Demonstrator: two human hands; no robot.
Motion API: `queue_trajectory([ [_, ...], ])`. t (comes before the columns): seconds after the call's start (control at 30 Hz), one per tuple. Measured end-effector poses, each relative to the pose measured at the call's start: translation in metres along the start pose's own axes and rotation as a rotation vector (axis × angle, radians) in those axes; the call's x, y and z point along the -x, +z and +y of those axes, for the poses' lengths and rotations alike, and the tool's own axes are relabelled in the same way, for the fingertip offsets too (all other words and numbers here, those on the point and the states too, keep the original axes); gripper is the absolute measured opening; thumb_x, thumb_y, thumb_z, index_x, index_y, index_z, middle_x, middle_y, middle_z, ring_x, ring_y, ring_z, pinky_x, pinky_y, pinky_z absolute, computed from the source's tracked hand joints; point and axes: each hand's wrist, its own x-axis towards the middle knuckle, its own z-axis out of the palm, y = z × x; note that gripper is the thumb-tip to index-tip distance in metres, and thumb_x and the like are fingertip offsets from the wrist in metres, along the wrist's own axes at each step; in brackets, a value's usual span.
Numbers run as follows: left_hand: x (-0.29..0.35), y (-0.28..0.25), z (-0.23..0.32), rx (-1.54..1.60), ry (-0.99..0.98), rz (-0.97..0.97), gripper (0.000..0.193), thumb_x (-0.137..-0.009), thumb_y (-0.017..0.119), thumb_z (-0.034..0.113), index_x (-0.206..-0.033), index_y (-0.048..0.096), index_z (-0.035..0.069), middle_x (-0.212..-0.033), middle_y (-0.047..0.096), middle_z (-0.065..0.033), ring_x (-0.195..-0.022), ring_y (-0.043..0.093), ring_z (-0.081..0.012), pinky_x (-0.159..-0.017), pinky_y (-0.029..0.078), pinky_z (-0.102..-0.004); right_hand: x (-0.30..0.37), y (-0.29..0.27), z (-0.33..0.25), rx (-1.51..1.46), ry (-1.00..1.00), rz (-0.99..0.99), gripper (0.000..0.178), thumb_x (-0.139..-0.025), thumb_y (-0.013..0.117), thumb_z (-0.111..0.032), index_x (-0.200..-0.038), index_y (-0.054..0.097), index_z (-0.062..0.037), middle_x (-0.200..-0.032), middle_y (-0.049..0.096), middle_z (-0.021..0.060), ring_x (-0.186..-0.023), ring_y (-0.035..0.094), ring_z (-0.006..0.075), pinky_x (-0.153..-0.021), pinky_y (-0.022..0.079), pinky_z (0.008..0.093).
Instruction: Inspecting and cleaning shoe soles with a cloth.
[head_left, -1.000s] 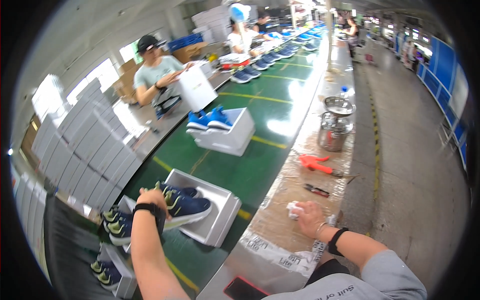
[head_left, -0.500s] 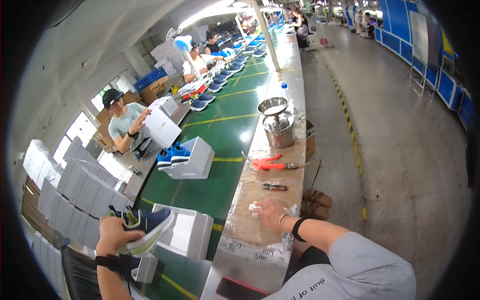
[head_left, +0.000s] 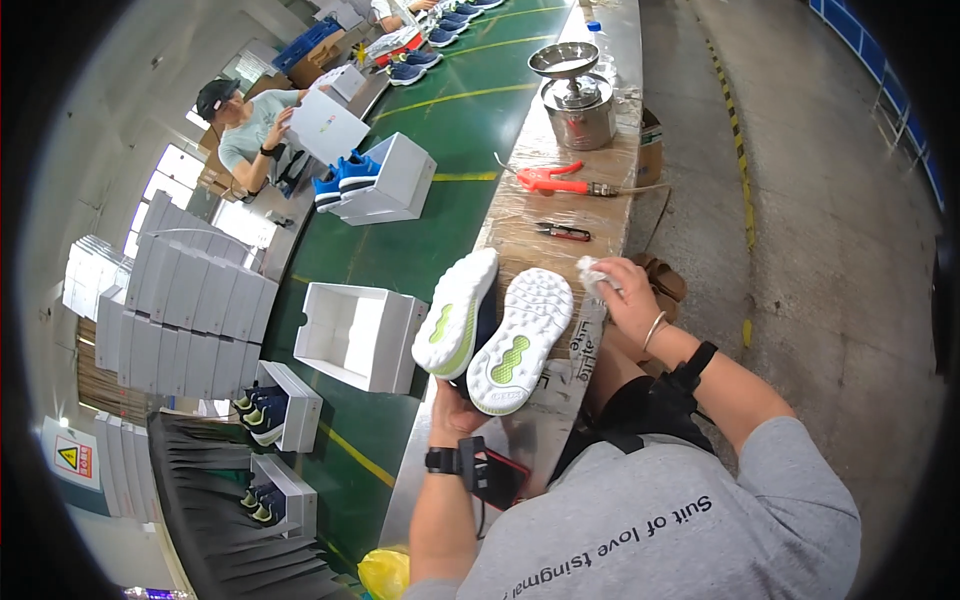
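My left hand [head_left: 456, 412] is closed around a pair of dark blue sneakers [head_left: 487, 312] from below. Their white soles with lime-green centre patches face up, side by side, over the wrapped tabletop. Part of the grip is hidden behind the soles. To the right of the shoes, my right hand [head_left: 628, 296] pinches a crumpled white cloth [head_left: 594, 274], apart from the nearer sole. On the green conveyor left of the shoes stands an open white shoebox [head_left: 398, 340].
Thread snips [head_left: 563, 232], a red air gun [head_left: 560, 180] and a metal pump dispenser [head_left: 580, 110] sit along the table. Another box [head_left: 400, 185] holds blue shoes. More boxed shoes stand near a black strip curtain [head_left: 205, 510]. Across the belt, a co-worker [head_left: 250, 130] handles a white box.
My left hand has brought the sneakers from above the open box rightward to the table, soles now up. My right hand has lifted the cloth off the tabletop. The head view has shifted downward.
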Motion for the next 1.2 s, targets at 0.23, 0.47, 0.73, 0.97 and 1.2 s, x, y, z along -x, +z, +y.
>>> queue_trajectory([
  [0.23, 0.012, -0.061, -0.027, -0.951, 0.391, -0.087, 0.047, -0.090, 0.047, 0.040, -0.121, 0.051, 0.006, -0.118, 0.057, -0.0131, -0.108, 0.055, -0.0290, -0.094, 0.044, -0.0452, 0.025, 0.037, -0.139, -0.212, -0.764, -0.535, 0.024, -0.080, 0.052, -0.010, -0.104, 0.057, -0.0082, -0.105, 0.058, 0.0103, -0.097, 0.055, 0.0283, -0.081, 0.046, 0.0368],
  [0.47, 0.018, -0.020, -0.035, 0.058, 0.106, 0.120, 0.059, -0.089, 0.046, 0.045, -0.127, 0.044, 0.000, -0.126, 0.050, -0.0179, -0.111, 0.053, -0.0331, -0.093, 0.045, -0.0478, -0.067, 0.052, -0.014, 0.439, -0.159, -0.818, 0.025, -0.080, 0.052, -0.012, -0.103, 0.062, -0.0097, -0.101, 0.058, 0.0081, -0.093, 0.054, 0.0271, -0.083, 0.042, 0.0375],
  [0.73, 0.021, -0.028, -0.029, 0.024, 0.168, 0.148, 0.062, -0.090, 0.042, 0.049, -0.128, 0.042, 0.000, -0.128, 0.049, -0.0183, -0.111, 0.053, -0.0327, -0.091, 0.046, -0.0472, 0.005, 0.028, -0.097, -0.056, -0.671, -0.554, 0.027, -0.073, 0.055, -0.007, -0.099, 0.062, -0.0113, -0.106, 0.060, 0.0081, -0.098, 0.056, 0.0251, -0.084, 0.044, 0.0381],
  [0.97, 0.011, -0.017, -0.034, 0.097, 0.099, 0.147, 0.066, -0.090, 0.041, 0.052, -0.131, 0.038, 0.000, -0.129, 0.047, -0.0195, -0.112, 0.051, -0.0339, -0.092, 0.046, -0.0472, -0.034, 0.018, 0.018, 0.320, -0.354, -0.442, 0.024, -0.075, 0.055, -0.008, -0.098, 0.063, -0.0101, -0.104, 0.060, 0.0074, -0.096, 0.053, 0.0266, -0.086, 0.041, 0.0358],
  [1.2, 0.012, -0.020, -0.031, 0.124, 0.131, 0.113, 0.061, -0.091, 0.040, 0.051, -0.130, 0.042, 0.003, -0.130, 0.046, -0.0179, -0.113, 0.051, -0.0332, -0.093, 0.045, -0.0489, 0.010, 0.021, -0.024, 0.137, -0.517, -0.399, 0.023, -0.077, 0.057, -0.007, -0.099, 0.064, -0.0098, -0.109, 0.059, 0.0108, -0.097, 0.052, 0.0299, -0.089, 0.040, 0.0398],
])
